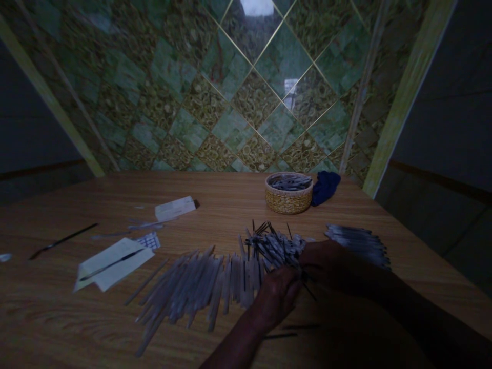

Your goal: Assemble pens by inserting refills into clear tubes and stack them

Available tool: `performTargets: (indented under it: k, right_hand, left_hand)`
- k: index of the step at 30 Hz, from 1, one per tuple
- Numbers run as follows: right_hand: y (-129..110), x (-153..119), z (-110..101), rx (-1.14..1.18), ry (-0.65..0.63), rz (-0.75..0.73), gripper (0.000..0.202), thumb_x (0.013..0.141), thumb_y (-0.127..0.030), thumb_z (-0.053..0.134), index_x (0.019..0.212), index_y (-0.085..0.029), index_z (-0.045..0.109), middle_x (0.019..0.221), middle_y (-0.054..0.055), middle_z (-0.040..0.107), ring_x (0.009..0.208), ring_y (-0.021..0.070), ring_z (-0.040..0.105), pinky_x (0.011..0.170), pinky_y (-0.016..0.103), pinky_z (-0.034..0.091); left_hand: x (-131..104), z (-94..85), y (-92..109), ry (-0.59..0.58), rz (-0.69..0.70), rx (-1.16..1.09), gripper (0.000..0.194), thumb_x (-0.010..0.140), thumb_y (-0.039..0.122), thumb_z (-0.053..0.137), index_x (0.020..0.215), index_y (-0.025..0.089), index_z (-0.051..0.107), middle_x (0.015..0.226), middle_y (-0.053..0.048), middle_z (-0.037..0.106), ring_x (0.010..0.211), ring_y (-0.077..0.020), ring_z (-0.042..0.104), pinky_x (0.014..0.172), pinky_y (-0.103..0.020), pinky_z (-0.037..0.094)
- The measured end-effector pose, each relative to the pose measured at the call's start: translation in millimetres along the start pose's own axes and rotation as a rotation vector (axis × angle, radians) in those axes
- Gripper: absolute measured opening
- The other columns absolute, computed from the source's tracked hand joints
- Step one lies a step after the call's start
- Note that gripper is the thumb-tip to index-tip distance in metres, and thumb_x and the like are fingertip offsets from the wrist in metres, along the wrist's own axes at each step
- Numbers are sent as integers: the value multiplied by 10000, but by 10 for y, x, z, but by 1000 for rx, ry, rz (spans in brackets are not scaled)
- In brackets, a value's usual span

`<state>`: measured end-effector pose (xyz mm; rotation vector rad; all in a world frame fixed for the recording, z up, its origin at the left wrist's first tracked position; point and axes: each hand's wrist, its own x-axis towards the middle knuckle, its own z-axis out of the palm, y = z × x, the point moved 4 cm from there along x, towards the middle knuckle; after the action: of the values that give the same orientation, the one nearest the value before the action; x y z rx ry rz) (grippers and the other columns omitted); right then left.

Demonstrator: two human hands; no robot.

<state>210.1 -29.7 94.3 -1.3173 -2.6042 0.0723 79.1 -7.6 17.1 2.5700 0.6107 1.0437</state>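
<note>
Worn on the head, looking forward and down across the counter (230, 189) toward the tiled wall (246, 102) at 12 o'clock; close above the hands (303, 277) at 6 o'clock. Single view only.

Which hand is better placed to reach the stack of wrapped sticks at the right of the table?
Right. The right hand lies just beside that stack, while the left hand sits further left, by the loose dark sticks and the row of wrapped ones.
</note>
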Motion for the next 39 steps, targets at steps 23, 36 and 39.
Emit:
performTargets:
  k: [23, 36, 39]
  right_hand:
    - [-9, 41, -155, 200, -168, -38, 181, 798, -89, 486, 778, -144, 657, 736, 18, 668, 649, 105, 589, 596, 185, 384]
    - [-30, 5, -55, -207, -204, 17, 214, 830, -138, 454, 809, -148, 667, 744, 88, 704, 655, 183, 644, 537, 255, 357]
    - [-22, 2, -50, -243, -227, 38, 232, 862, -172, 437, 818, -149, 664, 744, 83, 700, 653, 179, 647, 533, 251, 356]
  left_hand:
    - [-12, 36, 40, -36, 0, 13, 113, 877, 138, 426, 898, 165, 534, 794, -54, 619, 725, -147, 584, 648, -226, 462]
    - [-18, 39, 41, -81, -24, -40, 199, 887, 151, 432, 1027, 173, 571, 872, -67, 645, 809, -162, 609, 715, -243, 482]
    - [-25, 41, 44, -72, -51, -7, 162, 884, 166, 444, 965, 161, 584, 827, -70, 641, 768, -167, 609, 692, -250, 488]
